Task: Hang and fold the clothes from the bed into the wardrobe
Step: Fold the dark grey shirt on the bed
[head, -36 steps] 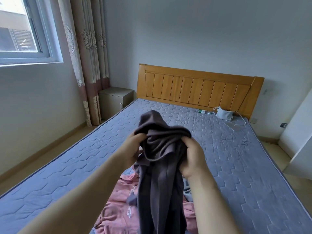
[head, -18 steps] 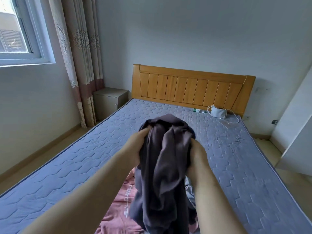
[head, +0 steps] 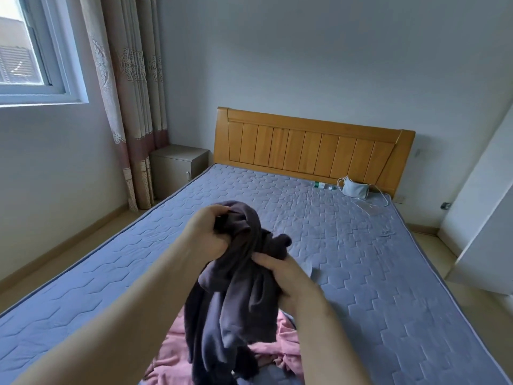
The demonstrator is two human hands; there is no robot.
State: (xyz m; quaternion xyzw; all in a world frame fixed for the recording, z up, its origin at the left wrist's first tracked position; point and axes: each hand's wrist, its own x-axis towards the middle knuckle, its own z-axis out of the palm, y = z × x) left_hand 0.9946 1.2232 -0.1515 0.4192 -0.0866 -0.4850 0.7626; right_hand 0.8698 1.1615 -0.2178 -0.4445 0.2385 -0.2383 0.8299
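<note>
A: What are the hands doing?

B: Both grip the dark grey garment in the air above the foot of the bed. The left hand is raised higher, fingers curled around the bunched top fold. The right hand sits lower and nearer, thumb and fingers pinching a lower gather of the same cloth. Both forearms reach forward from the bottom of the view, bare.

A: How does the garment look?

B: Crumpled, not spread. A rounded hump rises by the left hand, a small twisted end pokes out toward the right, and the rest hangs down in long loose folds between the forearms.

A: What lies under it?

B: A pink garment lies rumpled on the mattress at the near edge, partly hidden by the hanging cloth. A bit of light blue-grey fabric shows just beyond the right hand.

A: And the room around?

B: The quilted blue mattress stretches bare to the wooden headboard. Near the headboard, well apart from the hands, lie a face mask with white cords and a small bottle. The bed's left edge borders a strip of floor running to a bedside cabinet, curtain and window. On the right, a white panel stands near the bed's side, leaving a narrow passage.
</note>
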